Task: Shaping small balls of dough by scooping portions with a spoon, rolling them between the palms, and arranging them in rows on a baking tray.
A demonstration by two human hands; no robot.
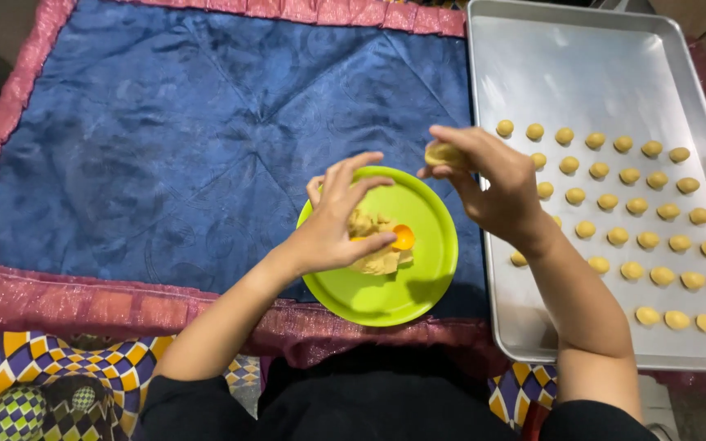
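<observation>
A small lump of pale yellow dough (443, 153) is pinched between the thumb and fingertips of the right hand (496, 188), held in the air above the gap between a round lime-green plastic plate (431, 269) and a large rectangular silver metal baking tray (582, 73). The left hand (338, 216) hovers over the plate with fingers loosely curled and slightly spread, its fingertips touching a rough mound of the same pale dough (376, 245) lying in the plate's middle. A small orange round scoop (403, 238) rests against the mound, just beside the left thumb. On the tray, to the right, sit rows of small rounded dough balls (631, 204), set apart from one another; the tray's upper part is bare. Plate and tray rest on a dark blue quilted cloth with a pink border (165, 131). Black sleeves show at the bottom edge.
</observation>
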